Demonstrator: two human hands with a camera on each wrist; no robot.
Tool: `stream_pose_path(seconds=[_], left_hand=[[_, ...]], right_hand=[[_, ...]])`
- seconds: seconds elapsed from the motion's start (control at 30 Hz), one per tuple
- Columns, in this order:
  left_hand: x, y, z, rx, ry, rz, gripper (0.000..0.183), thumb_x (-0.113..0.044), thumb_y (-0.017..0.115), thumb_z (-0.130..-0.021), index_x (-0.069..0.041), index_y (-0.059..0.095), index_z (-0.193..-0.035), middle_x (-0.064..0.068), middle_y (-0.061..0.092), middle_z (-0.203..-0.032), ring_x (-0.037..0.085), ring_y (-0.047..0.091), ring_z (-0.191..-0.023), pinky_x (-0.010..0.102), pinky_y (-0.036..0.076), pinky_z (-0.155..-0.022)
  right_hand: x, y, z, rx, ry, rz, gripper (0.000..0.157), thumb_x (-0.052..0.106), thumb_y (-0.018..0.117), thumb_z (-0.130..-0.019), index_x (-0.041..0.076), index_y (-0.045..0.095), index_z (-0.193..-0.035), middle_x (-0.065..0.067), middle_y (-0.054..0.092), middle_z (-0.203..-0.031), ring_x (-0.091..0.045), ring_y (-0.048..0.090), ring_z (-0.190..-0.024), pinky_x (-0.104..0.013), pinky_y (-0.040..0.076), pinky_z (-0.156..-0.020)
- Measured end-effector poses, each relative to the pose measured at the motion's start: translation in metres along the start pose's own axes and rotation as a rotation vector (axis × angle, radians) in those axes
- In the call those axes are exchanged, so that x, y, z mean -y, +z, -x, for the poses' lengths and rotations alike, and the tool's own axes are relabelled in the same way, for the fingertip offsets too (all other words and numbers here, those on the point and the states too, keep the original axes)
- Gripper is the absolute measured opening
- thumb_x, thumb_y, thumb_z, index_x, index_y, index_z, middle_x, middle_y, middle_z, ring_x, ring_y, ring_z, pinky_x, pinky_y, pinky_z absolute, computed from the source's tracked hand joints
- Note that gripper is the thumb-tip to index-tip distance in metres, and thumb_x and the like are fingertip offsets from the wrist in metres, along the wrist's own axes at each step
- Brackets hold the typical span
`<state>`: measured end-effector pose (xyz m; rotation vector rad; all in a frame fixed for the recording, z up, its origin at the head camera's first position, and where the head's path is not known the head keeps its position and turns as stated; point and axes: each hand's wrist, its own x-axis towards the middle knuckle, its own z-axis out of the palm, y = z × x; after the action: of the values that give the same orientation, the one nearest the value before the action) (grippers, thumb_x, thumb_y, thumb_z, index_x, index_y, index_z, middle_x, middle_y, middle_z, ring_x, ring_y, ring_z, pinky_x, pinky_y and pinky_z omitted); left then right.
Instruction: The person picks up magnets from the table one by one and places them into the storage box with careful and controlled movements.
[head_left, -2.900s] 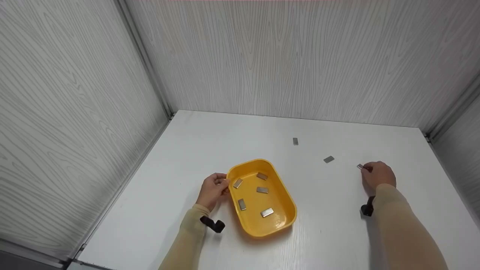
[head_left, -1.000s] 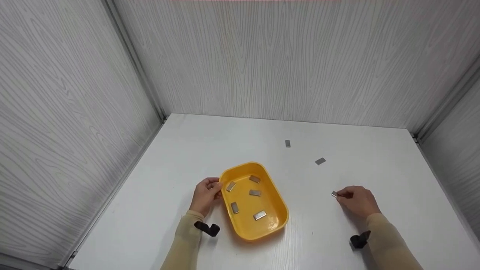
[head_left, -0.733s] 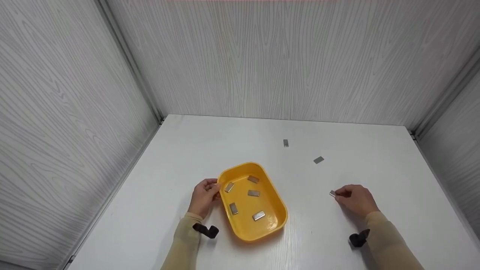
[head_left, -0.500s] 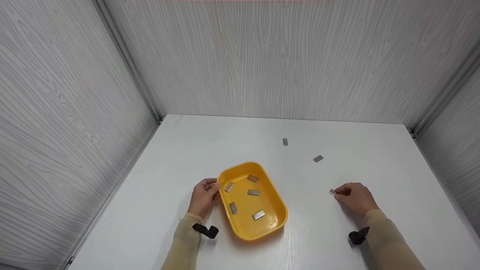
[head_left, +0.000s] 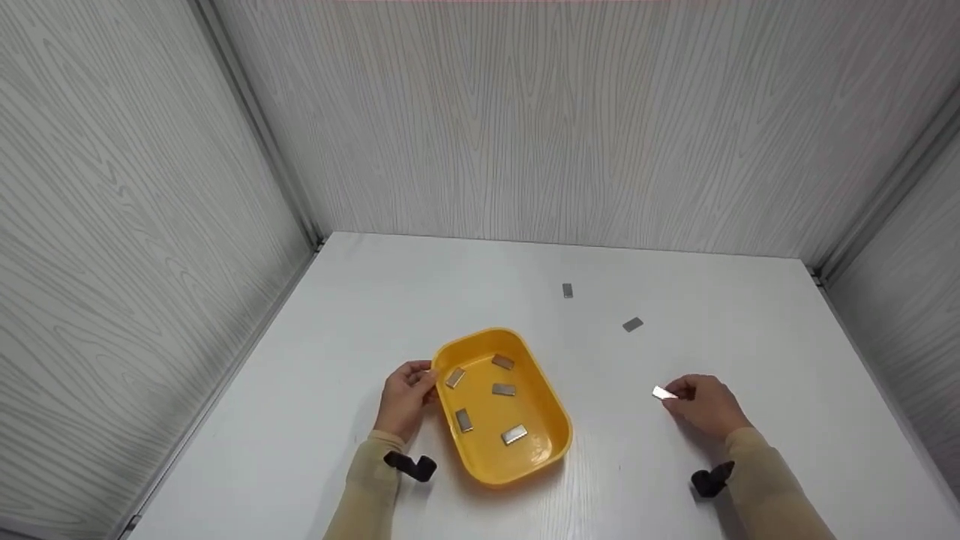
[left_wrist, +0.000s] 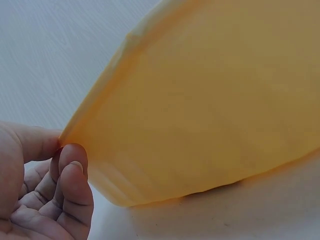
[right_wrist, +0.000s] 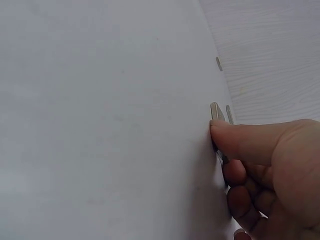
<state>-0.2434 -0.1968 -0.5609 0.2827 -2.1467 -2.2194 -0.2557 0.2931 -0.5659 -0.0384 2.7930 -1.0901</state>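
My left hand [head_left: 403, 397] pinches the left rim of a yellow plastic tray [head_left: 555, 386] between thumb and fingers; the left wrist view shows the thumb over the rim and the curled fingers beneath it. Several small silver rectangular metal pieces lie apart on the tray's floor, one of them a bright piece [head_left: 514, 434] near the front. To the right of the tray, my right hand [head_left: 706, 405] pinches a similar flat metal piece [head_left: 663, 393] by one end. Its free end points left and catches the light. In the right wrist view the thumb [right_wrist: 240, 137] covers part of it.
Two more metal pieces lie on the white table [head_left: 420, 285]: one flat piece [head_left: 567, 290] behind the tray, another [head_left: 633, 324] between it and my right hand. Pale wood-grain panels [head_left: 525, 120] enclose the table at the back and both sides.
My right hand has come nearer and to the left with the metal piece, and the piece has turned to show a brighter face. The left hand keeps its hold on the tray; the head view shifted slightly.
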Motion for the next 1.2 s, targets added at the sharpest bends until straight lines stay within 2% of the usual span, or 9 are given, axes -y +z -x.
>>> stream_pose_path(seconds=[0.37, 0.53, 0.8, 0.93, 1.2], left_hand=[[-0.0021, 0.0021, -0.0008, 0.009, 0.010, 0.013, 0.029, -0.017, 0.065, -0.093, -0.002, 0.058, -0.116, 0.016, 0.062, -0.096, 0.023, 0.061, -0.078, 0.031, 0.055, -0.069], [-0.0015, 0.0027, 0.0001, 0.019, -0.011, 0.023, 0.030, -0.019, 0.066, -0.092, -0.002, 0.058, -0.116, 0.016, 0.062, -0.098, 0.022, 0.061, -0.079, 0.031, 0.055, -0.070], [-0.0019, 0.0016, -0.0012, 0.033, 0.022, 0.046, 0.030, -0.015, 0.065, -0.093, 0.001, 0.056, -0.117, 0.019, 0.061, -0.096, 0.021, 0.059, -0.074, 0.029, 0.053, -0.066], [-0.0034, 0.0023, -0.0017, 0.023, -0.002, 0.023, 0.033, -0.018, 0.065, -0.093, 0.000, 0.056, -0.118, 0.020, 0.061, -0.099, 0.021, 0.060, -0.078, 0.030, 0.054, -0.068], [-0.0049, 0.0021, -0.0009, 0.025, -0.027, 0.016, 0.034, -0.018, 0.064, -0.094, 0.001, 0.055, -0.120, 0.023, 0.060, -0.105, 0.023, 0.061, -0.080, 0.032, 0.054, -0.071]], right_hand=[[-0.0010, -0.0009, -0.0023, -0.009, -0.040, -0.004, 0.017, 0.020, 0.070, -0.087, 0.009, 0.065, -0.098, -0.002, 0.060, -0.089, -0.019, 0.051, -0.083, -0.033, 0.042, -0.073], [-0.0031, -0.0012, -0.0004, -0.007, -0.047, 0.008, 0.017, 0.020, 0.069, -0.087, 0.009, 0.064, -0.098, -0.002, 0.059, -0.088, -0.019, 0.050, -0.082, -0.033, 0.041, -0.072], [-0.0031, -0.0011, -0.0002, -0.033, -0.135, 0.021, 0.014, 0.020, 0.071, -0.087, 0.009, 0.063, -0.092, -0.001, 0.056, -0.083, -0.018, 0.047, -0.079, -0.034, 0.039, -0.070], [-0.0033, -0.0003, 0.0004, -0.061, -0.165, 0.037, 0.012, 0.019, 0.070, -0.087, 0.010, 0.065, -0.093, -0.001, 0.055, -0.082, -0.019, 0.046, -0.078, -0.034, 0.039, -0.070], [-0.0056, 0.0036, 0.0035, -0.093, -0.147, 0.052, 0.011, 0.022, 0.071, -0.087, 0.013, 0.066, -0.091, -0.001, 0.055, -0.081, -0.021, 0.046, -0.079, -0.035, 0.038, -0.070]])
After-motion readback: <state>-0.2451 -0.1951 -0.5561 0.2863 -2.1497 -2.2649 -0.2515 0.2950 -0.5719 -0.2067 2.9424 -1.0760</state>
